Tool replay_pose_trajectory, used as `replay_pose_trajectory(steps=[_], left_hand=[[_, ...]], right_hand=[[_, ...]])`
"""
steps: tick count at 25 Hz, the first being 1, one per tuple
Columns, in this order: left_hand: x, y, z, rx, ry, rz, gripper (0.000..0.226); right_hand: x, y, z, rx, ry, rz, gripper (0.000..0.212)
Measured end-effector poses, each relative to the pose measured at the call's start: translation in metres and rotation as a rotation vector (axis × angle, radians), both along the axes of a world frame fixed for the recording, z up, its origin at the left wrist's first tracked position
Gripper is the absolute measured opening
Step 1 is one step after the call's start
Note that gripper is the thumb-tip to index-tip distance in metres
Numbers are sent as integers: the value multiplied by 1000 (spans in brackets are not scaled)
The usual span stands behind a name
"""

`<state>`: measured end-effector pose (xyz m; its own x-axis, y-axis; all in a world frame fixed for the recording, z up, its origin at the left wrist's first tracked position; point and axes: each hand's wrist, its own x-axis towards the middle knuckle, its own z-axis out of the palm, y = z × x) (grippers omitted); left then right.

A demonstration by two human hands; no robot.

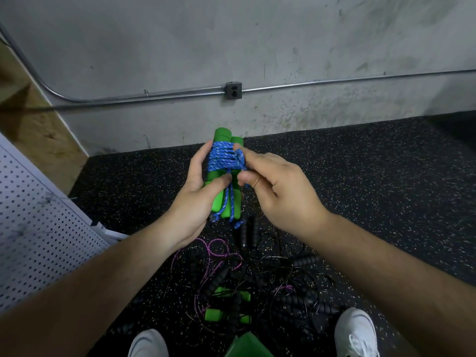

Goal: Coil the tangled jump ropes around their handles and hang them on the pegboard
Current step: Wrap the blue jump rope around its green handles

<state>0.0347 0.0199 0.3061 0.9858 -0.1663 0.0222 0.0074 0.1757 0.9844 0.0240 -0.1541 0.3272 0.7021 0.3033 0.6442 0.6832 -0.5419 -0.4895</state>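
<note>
I hold a pair of green foam jump rope handles (222, 136) upright in front of me, with blue rope (222, 158) wound around them in several turns. My left hand (199, 191) grips the handles from the left, thumb pressed on the front. My right hand (273, 181) pinches the loose end of the blue rope at the right side of the coil. Short rope ends dangle below the handles. The white pegboard (38, 228) leans at the left.
On the speckled black floor (360, 176) below lies a tangle of black and purple ropes (257, 274) with black handles (248, 231) and green handles (226, 305). My white shoes (356, 331) stand near it. A grey wall with conduit and an outlet (234, 90) lies ahead.
</note>
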Motion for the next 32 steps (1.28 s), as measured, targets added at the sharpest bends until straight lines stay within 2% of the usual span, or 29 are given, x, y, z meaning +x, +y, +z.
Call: replay_pose_trajectory(steps=[3, 7, 13, 17, 23, 27, 30, 32], left_hand=[[0, -1, 1, -26, 38, 24, 68], [3, 3, 2, -75, 51, 10, 75], [4, 2, 1, -10, 44, 1, 85], [7, 0, -3, -26, 65, -39, 88], [9, 0, -4, -73, 87, -64, 91], [8, 1, -4, -67, 85, -101, 93], [5, 0, -5, -38, 75, -149, 93], [4, 0, -4, -22, 72, -159, 92]], right_hand=[[-2, -6, 3, 67, 141, -17, 28], [-1, -12, -3, -22, 36, -17, 14], [3, -24, -13, -234, -16, -22, 15], [4, -26, -16, -270, -74, -38, 15], [4, -27, -18, -219, -118, -44, 12], [3, -25, -21, -145, -81, -58, 10], [1, -21, -26, -34, 60, -57, 8], [0, -15, -29, 115, 211, -53, 9]])
